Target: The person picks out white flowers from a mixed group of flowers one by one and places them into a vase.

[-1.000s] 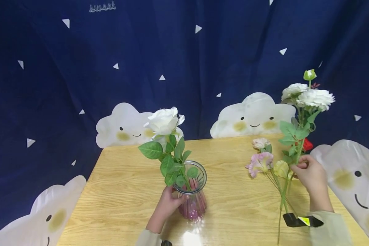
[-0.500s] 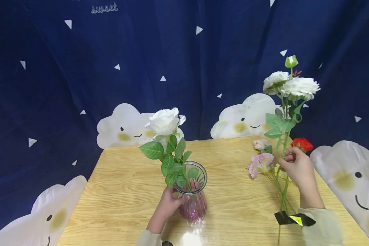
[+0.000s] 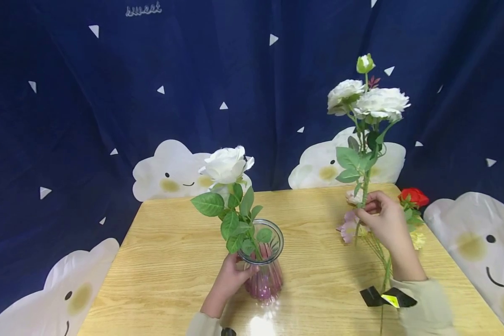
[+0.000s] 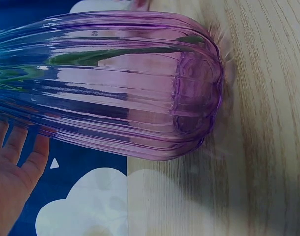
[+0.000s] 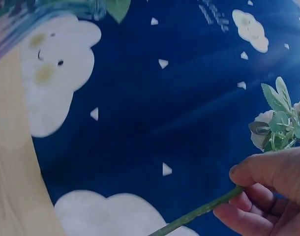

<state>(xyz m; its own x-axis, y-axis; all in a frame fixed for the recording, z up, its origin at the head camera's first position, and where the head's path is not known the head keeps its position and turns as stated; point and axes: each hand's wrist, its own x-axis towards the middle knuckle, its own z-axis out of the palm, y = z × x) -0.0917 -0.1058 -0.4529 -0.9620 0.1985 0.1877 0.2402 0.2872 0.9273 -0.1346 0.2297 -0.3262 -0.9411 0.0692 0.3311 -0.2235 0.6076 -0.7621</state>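
In the head view, my left hand (image 3: 231, 278) grips the side of a ribbed, pink-tinted glass vase (image 3: 263, 283) that stands on the table. One white rose (image 3: 224, 165) with green leaves leans leftward out of its mouth; in the left wrist view its green stem (image 4: 115, 54) shows through the glass. My right hand (image 3: 388, 223) pinches the stem of an upright spray of white flowers (image 3: 382, 103), well to the right of the vase. The right wrist view shows thumb and fingers on that green stem (image 5: 199, 211), whose lower part points down and away.
On the right part of the wooden table (image 3: 172, 261) lie a pink-purple flower (image 3: 348, 227), a pale pink flower (image 3: 353, 197), a red flower (image 3: 413, 197) and a yellow flower (image 3: 418, 240). A dark blue curtain (image 3: 193, 60) with clouds hangs behind the table.
My right hand has carried the white flower spray left and upward, off the other flowers, uncovering the red and yellow ones. The left hand and vase stay in place.
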